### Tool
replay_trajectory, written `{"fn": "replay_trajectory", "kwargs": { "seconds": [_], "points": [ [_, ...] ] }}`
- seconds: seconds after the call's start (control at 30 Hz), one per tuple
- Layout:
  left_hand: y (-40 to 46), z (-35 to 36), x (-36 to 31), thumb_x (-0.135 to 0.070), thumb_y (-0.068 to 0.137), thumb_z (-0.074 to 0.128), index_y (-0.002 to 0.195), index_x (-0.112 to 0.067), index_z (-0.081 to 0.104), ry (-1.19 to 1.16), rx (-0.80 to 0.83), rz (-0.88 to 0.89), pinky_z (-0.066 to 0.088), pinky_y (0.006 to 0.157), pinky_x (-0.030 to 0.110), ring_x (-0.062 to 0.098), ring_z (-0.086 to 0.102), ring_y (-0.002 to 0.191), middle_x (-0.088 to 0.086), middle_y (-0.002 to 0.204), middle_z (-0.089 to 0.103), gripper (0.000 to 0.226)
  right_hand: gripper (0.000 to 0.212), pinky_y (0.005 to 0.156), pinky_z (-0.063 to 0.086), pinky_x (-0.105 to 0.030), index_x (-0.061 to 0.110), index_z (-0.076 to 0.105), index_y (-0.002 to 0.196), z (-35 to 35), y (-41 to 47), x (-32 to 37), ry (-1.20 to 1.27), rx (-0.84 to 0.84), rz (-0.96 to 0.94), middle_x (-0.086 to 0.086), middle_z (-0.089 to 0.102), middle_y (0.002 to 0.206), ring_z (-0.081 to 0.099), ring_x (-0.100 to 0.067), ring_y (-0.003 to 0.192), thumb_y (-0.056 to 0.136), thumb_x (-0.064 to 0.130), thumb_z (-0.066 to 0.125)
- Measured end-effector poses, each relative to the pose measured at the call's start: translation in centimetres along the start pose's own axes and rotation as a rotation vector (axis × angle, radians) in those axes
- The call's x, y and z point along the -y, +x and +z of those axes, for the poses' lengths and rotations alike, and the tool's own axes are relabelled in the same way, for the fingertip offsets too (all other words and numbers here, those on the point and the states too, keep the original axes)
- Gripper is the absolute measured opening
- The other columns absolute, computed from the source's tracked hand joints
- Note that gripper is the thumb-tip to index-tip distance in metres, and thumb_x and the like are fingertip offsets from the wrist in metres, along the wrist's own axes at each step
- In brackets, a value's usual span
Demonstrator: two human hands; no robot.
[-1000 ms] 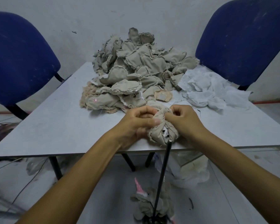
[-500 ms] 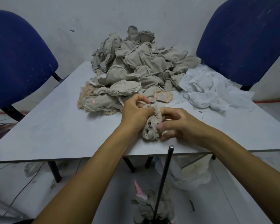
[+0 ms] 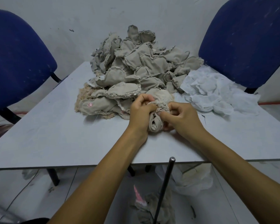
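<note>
Head view, entries left to right.

The left blue chair [image 3: 18,59] and the table [image 3: 55,136] are as they were. The pile of beige sewn pieces [image 3: 136,67] at the table's middle is undisturbed.

Left hand [image 3: 141,110]: fingers curled, pinching the frayed rim of the beige piece [image 3: 158,109] near its top. The piece lies on the table between both hands, just beside the pile's near edge. One second ago it was at the table's near edge, right above the metal rod [image 3: 169,168]; the hands have carried it inward since. A pale fuzzy face now bulges at its far end. I judge the turning-out is partly done, with the rim left to roll back.

Right hand [image 3: 183,118]: thumb and forefinger pinch the rim's right side, and the other fingers curl beneath.

The white fabric [image 3: 217,94] and the right blue chair [image 3: 249,39] are unchanged.
</note>
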State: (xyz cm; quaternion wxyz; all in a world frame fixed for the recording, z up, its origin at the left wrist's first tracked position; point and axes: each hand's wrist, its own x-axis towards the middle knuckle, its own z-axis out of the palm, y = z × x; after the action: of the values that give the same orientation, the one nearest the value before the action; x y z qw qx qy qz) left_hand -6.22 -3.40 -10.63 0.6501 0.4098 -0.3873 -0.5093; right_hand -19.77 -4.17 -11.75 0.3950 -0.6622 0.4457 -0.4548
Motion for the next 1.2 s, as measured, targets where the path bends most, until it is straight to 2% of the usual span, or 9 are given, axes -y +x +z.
{"fn": "replay_trajectory", "kwargs": {
  "seconds": [0.1, 0.33, 0.43, 0.6, 0.73, 0.9, 1.03, 1.1, 1.2],
  "points": [
    [-0.3, 0.4, -0.2, -0.001, 0.064, 0.054, 0.076, -0.011, 0.053, -0.089, 0.113, -0.021, 0.042, 0.060, 0.031, 0.022, 0.051, 0.068, 0.011, 0.076, 0.052, 0.016, 0.028, 0.051, 0.052, -0.048, 0.004, 0.055, 0.063, 0.0, 0.8, -0.2, -0.097, -0.179, 0.015, -0.001, 0.051, 0.050, 0.051, -0.016, 0.050, 0.081, 0.016, 0.073],
    [-1.0, -1.0, 0.0, 0.003, 0.069, 0.065, 0.089, -0.010, 0.056, -0.013, 0.379, -0.073, 0.050, 0.065, 0.033, 0.020, 0.057, 0.075, 0.008, 0.084, 0.056, 0.026, 0.032, 0.045, 0.024, -0.023, -0.007, 0.056, 0.065, -0.3, 1.7, -0.6, -0.225, -0.326, 0.078, -0.005, 0.045, 0.055, 0.033, -0.009, 0.051, 0.079, 0.017, 0.072],
    [-0.9, -1.7, -0.4, 0.006, 0.071, 0.076, 0.090, -0.012, 0.059, -0.043, 0.416, -0.119, 0.057, 0.061, 0.029, 0.019, 0.065, 0.073, 0.008, 0.087, 0.061, 0.031, 0.032, 0.044, 0.030, -0.021, 0.001, 0.059, 0.060, -0.6, 1.7, -0.2, -0.054, -0.202, 0.155, -0.003, 0.049, 0.056, 0.040, -0.010, 0.051, 0.085, 0.016, 0.072],
    [-0.7, -2.0, -0.7, 0.014, 0.078, 0.069, 0.080, -0.013, 0.050, -0.071, 0.254, -0.105, 0.052, 0.048, 0.025, 0.015, 0.064, 0.060, 0.004, 0.072, 0.066, 0.033, 0.021, 0.040, 0.044, -0.020, 0.007, 0.069, 0.074, -2.1, 0.9, 0.6, 0.227, 0.147, 0.234, -0.011, 0.064, 0.062, 0.057, -0.016, 0.046, 0.093, 0.017, 0.065],
    [-0.7, -1.5, -0.2, 0.003, 0.061, 0.069, 0.067, -0.016, 0.046, 0.280, 0.062, 0.124, 0.038, 0.052, 0.023, 0.011, 0.044, 0.057, -0.004, 0.060, 0.050, 0.030, 0.027, 0.044, 0.047, -0.018, 0.011, 0.070, 0.072, -1.9, -0.3, 0.8, 0.097, 0.266, 0.131, -0.012, 0.068, 0.062, 0.065, -0.019, 0.050, 0.096, 0.023, 0.063],
    [-1.2, -0.6, 0.2, 0.007, 0.072, 0.067, 0.064, -0.019, 0.044, 0.405, -0.039, 0.207, 0.035, 0.051, 0.025, 0.011, 0.041, 0.056, -0.010, 0.057, 0.047, 0.035, 0.032, 0.040, 0.041, -0.018, 0.020, 0.063, 0.061, -0.7, -0.6, 0.7, 0.001, 0.075, 0.098, -0.004, 0.064, 0.053, 0.063, -0.018, 0.046, 0.093, 0.025, 0.066],
    [-1.7, -0.8, -0.8, 0.005, 0.072, 0.065, 0.082, -0.015, 0.051, 0.094, 0.255, -0.076, 0.046, 0.059, 0.030, 0.022, 0.051, 0.072, 0.011, 0.084, 0.052, 0.026, 0.034, 0.051, 0.034, -0.026, 0.017, 0.054, 0.053, -0.9, 0.5, 0.1, -0.120, -0.183, 0.127, 0.010, 0.048, 0.046, 0.044, -0.008, 0.048, 0.083, 0.018, 0.070],
    [-2.3, -1.2, -0.9, 0.003, 0.067, 0.069, 0.088, -0.015, 0.052, 0.211, 0.375, -0.057, 0.049, 0.066, 0.035, 0.020, 0.052, 0.071, 0.012, 0.092, 0.052, 0.033, 0.029, 0.053, 0.033, -0.027, 0.011, 0.056, 0.055, -0.6, 0.9, -0.1, -0.176, -0.232, 0.136, 0.012, 0.049, 0.046, 0.042, -0.005, 0.049, 0.079, 0.017, 0.070],
    [-2.9, -1.9, -1.1, 0.011, 0.072, 0.077, 0.088, -0.015, 0.051, 0.335, 0.353, 0.026, 0.050, 0.052, 0.024, 0.007, 0.055, 0.057, 0.004, 0.086, 0.059, 0.040, 0.027, 0.056, 0.037, -0.029, 0.005, 0.061, 0.060, -0.1, 0.8, 0.1, -0.126, -0.155, 0.154, 0.005, 0.054, 0.052, 0.047, -0.009, 0.054, 0.079, 0.023, 0.069]
  ]
}}
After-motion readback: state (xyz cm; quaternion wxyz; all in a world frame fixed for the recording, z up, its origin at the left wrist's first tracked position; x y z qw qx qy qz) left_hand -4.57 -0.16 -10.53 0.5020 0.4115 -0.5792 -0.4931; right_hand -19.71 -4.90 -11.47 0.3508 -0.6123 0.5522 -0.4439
